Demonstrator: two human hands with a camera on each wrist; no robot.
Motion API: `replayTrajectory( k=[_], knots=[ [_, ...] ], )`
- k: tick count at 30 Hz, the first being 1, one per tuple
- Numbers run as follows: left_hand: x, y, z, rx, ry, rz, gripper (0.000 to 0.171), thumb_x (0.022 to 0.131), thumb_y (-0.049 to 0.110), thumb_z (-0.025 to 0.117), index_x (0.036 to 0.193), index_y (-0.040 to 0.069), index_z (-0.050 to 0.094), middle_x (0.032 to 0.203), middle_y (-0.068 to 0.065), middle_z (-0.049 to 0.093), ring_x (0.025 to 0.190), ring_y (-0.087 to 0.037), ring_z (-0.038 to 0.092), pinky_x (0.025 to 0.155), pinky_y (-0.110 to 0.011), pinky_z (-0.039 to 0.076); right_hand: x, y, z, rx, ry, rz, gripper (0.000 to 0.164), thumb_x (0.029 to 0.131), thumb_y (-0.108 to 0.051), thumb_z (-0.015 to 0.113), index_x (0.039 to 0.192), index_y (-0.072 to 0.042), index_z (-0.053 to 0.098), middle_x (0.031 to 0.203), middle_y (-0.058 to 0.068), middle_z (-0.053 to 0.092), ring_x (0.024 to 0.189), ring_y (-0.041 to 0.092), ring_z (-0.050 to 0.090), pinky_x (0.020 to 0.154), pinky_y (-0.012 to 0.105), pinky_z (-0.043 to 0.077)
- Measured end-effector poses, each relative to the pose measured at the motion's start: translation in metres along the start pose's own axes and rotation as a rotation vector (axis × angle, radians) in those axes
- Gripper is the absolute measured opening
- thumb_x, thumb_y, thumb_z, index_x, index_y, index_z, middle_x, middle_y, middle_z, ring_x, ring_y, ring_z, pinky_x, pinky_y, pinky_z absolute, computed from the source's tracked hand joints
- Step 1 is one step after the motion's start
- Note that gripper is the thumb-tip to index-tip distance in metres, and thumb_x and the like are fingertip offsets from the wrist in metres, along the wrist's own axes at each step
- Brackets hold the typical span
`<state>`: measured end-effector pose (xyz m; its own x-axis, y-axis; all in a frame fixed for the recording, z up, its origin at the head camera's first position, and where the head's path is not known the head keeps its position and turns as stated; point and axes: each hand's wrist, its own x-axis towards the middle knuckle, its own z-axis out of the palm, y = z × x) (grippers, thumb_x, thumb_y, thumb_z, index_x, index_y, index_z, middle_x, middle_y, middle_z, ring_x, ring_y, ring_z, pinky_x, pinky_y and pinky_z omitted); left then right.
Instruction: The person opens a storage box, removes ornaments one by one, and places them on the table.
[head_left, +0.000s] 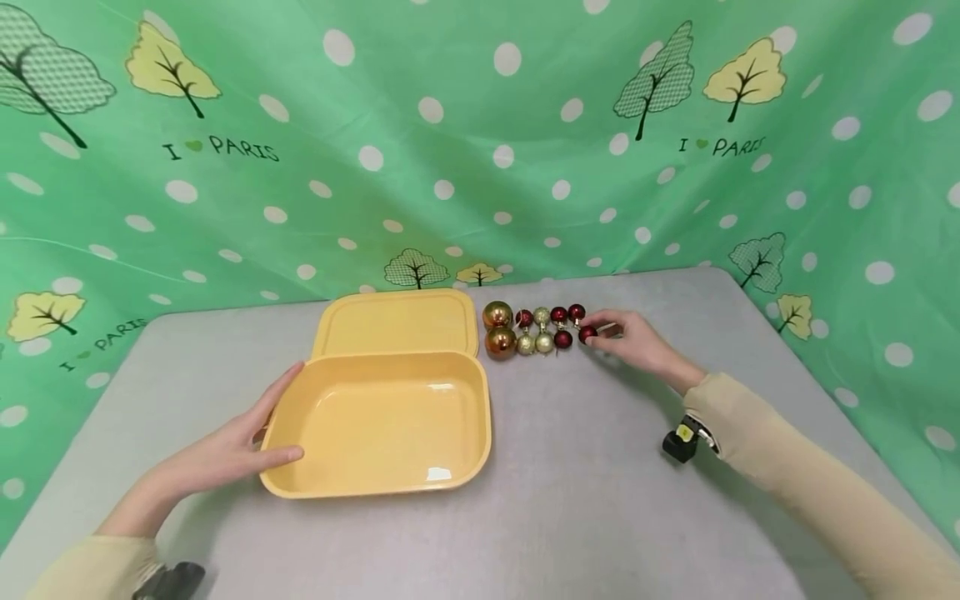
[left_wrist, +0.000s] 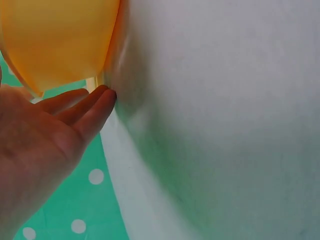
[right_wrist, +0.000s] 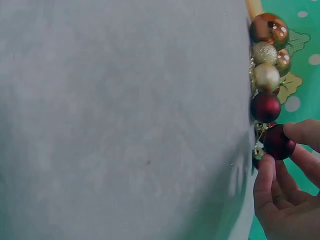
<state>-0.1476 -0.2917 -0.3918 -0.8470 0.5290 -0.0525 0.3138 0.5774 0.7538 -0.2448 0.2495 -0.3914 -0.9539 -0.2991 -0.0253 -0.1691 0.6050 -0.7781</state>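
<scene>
My left hand [head_left: 225,450] holds the left end of a yellow rectangular container [head_left: 390,433], its thumb over the rim and its fingers outside the wall. In the left wrist view the fingers [left_wrist: 95,112] lie beside the container's outer wall [left_wrist: 60,40]. At the right end of a double row of baubles, my right hand [head_left: 633,337] pinches a dark red Christmas bauble [right_wrist: 279,142] between thumb and fingers. Beside it are another dark red bauble [right_wrist: 265,107], pale gold baubles [head_left: 543,342] and two larger copper-gold ones [head_left: 500,342].
A yellow lid [head_left: 397,321] lies flat behind the container, which meets or overlaps its front edge. All stand on a grey-covered table [head_left: 600,500]. Green polka-dotted cloth [head_left: 465,150] hangs behind and at the sides.
</scene>
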Motion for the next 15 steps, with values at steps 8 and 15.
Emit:
replayTrajectory(
  k=[8, 15],
  knots=[
    [0.004, 0.001, -0.008, -0.007, 0.049, 0.027, 0.092, 0.093, 0.013, 0.065, 0.156, 0.026, 0.001, 0.153, -0.025, 0.022, 0.131, -0.023, 0.037, 0.092, -0.009, 0.034, 0.01, 0.009, 0.004, -0.023, 0.026, 0.012, 0.035, 0.089, -0.003, 0.066, 0.122, 0.007, 0.058, 0.117, 0.026, 0.059, 0.099, 0.038, 0.059, 0.07, 0.035, 0.055],
    [0.011, -0.003, -0.021, -0.025, 0.081, 0.009, 0.092, 0.093, 0.011, 0.064, 0.156, 0.029, -0.001, 0.151, -0.03, 0.019, 0.127, -0.056, 0.031, 0.09, -0.005, 0.032, 0.015, 0.011, 0.012, -0.024, 0.052, 0.038, 0.032, 0.089, -0.007, 0.066, 0.117, 0.007, 0.057, 0.108, 0.024, 0.059, 0.092, 0.034, 0.061, 0.067, 0.032, 0.054]
  ],
)
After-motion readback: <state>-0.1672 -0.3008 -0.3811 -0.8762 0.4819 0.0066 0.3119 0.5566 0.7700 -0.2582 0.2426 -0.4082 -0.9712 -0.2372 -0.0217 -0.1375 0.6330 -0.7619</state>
